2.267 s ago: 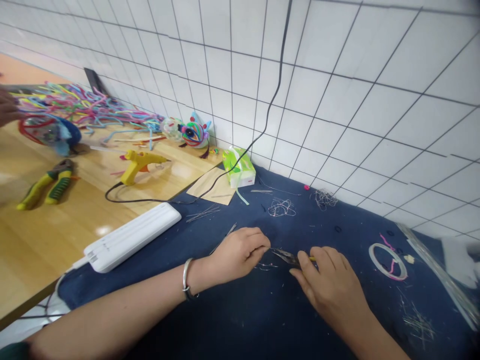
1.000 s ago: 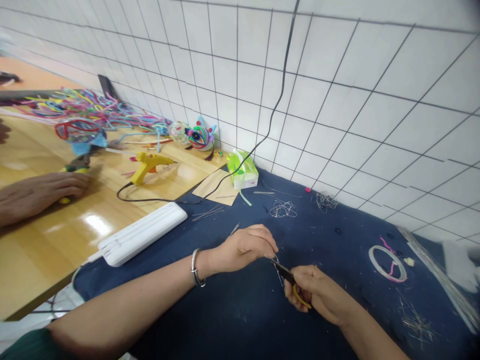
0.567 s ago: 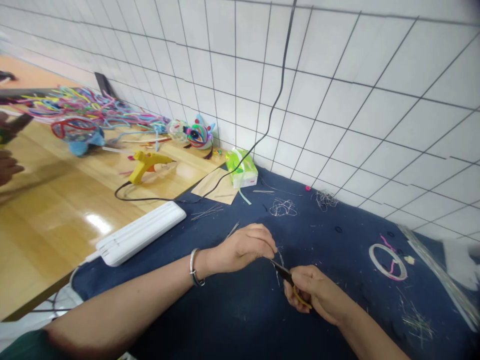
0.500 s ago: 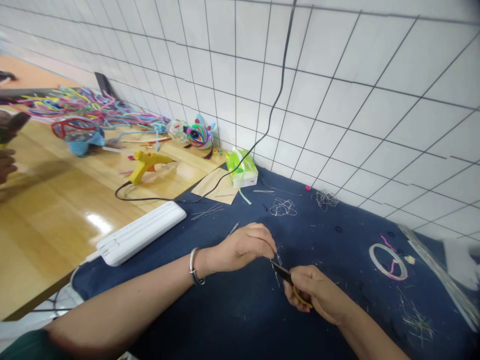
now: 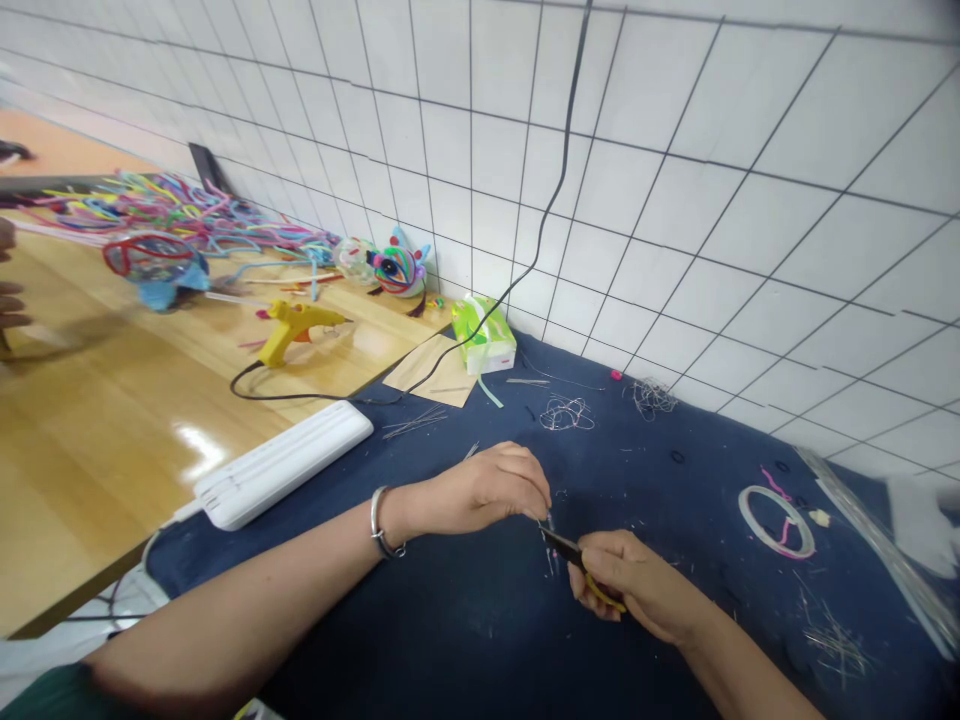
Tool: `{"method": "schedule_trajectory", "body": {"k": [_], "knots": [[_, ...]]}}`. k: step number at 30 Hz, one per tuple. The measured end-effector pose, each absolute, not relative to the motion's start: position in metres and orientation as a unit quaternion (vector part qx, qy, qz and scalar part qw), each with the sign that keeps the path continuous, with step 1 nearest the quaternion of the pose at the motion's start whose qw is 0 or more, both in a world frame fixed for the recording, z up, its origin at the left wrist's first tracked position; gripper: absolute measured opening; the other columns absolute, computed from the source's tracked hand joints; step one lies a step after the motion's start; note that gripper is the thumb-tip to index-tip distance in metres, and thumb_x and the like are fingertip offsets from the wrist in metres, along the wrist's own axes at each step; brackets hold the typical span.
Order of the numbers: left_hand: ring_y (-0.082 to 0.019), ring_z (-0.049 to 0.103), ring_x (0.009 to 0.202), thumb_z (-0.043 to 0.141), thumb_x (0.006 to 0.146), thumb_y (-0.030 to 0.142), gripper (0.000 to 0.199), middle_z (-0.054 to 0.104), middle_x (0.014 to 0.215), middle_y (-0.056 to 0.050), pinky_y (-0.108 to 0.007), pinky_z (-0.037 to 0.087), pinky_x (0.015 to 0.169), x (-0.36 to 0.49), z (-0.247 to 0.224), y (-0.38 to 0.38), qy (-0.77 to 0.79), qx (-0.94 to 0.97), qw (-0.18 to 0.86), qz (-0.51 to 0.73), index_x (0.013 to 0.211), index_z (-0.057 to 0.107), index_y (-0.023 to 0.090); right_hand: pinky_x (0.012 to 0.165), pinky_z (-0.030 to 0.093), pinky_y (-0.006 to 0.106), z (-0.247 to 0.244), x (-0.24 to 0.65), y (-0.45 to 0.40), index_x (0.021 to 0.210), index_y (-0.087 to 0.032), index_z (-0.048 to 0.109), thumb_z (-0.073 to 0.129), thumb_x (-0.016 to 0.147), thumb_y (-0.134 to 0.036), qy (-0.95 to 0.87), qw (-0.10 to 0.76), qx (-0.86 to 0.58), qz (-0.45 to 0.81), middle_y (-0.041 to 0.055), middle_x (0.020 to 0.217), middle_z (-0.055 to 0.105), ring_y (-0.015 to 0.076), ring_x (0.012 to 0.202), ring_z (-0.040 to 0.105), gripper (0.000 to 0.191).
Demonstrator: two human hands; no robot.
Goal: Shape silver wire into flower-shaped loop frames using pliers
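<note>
My left hand (image 5: 487,492), with a silver bangle at the wrist, pinches a small piece of thin wire with dangling ends (image 5: 551,560). Its fingers partly hide the wire. Just right of it, my right hand (image 5: 626,580) is closed around pliers (image 5: 602,592) with yellow handles and dark jaws. The tip of the jaws is at the wire, close below my left fingertips. Whether the jaws are closed on the wire is too small to tell.
A white power strip (image 5: 285,465), a green tissue pack (image 5: 484,335) and a yellow glue gun (image 5: 296,328) lie leftward. Wire coils (image 5: 568,413), a white ring (image 5: 776,522) and loose wires (image 5: 836,635) are around. Another person's hand (image 5: 9,290) is far left.
My left hand has shifted very slightly left, and the wire piece has turned a little. The other person's hand at the far left has moved, and its dark tool is mostly out of sight.
</note>
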State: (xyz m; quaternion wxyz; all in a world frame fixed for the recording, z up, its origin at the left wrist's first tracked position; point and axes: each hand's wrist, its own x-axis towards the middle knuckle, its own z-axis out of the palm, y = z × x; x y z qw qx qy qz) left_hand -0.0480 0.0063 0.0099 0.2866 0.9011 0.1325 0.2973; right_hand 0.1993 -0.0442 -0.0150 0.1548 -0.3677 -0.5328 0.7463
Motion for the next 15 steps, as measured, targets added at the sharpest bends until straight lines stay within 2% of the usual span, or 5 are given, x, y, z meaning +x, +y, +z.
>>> {"method": "schedule_trajectory", "body": {"k": [7,15], "knots": [[-0.016,0.054,0.091,0.042,0.086,0.012,0.021,0.062,0.093,-0.006,-0.033,0.036,0.087,-0.0511,0.0133,0.0064,0.136,0.923,0.263,0.245,0.095,0.058,0.021,0.052,0.036,0.021,-0.0122,0.1999,-0.0435,0.08,-0.009,0.059,0.044,0.085,-0.045,-0.54,0.148,-0.358,0.747,0.0033,0.066,0.053,0.0095,0.059,0.049,0.039],[-0.015,0.052,0.089,0.043,0.083,0.006,0.024,0.06,0.092,-0.004,-0.031,0.035,0.087,-0.0504,0.0132,0.0056,0.145,0.932,0.253,0.214,0.095,0.057,0.021,0.047,0.029,0.019,-0.0167,0.2001,-0.0439,0.077,-0.011,0.059,0.045,0.085,-0.044,-0.551,0.146,-0.38,0.728,-0.0006,0.059,0.048,0.0059,0.051,0.041,0.038]]}}
